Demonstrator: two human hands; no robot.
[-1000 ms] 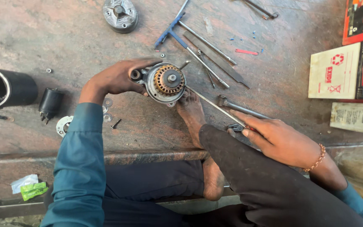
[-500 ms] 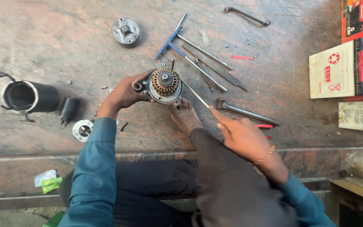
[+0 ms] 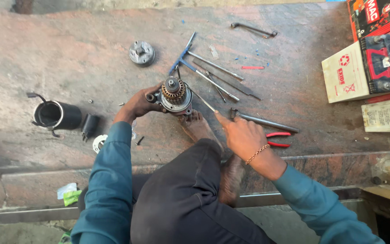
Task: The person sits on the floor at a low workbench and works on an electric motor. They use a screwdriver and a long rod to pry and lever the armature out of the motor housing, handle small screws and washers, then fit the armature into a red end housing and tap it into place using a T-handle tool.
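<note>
The motor assembly (image 3: 173,96) stands near the middle of the stone floor, its copper-toothed end up, a bare foot (image 3: 198,129) braced against its base. The left hand (image 3: 139,104) is wrapped around its left side, fingers closed on the housing; the palm side is hidden. The right hand (image 3: 242,135) pinches a thin screwdriver (image 3: 202,100) whose tip reaches the assembly's right edge; the handle is buried in the fist. Just beyond that hand lie one steel bar (image 3: 267,122) and one pair of red-handled pliers (image 3: 277,139), half covered by the wrist. Behind, a loose pile of long tools (image 3: 213,74), hard to count. One round cap (image 3: 141,53) sits apart, one black cylinder housing (image 3: 57,115) lies far left, and boxes (image 3: 366,68) are cut off at right.
</note>
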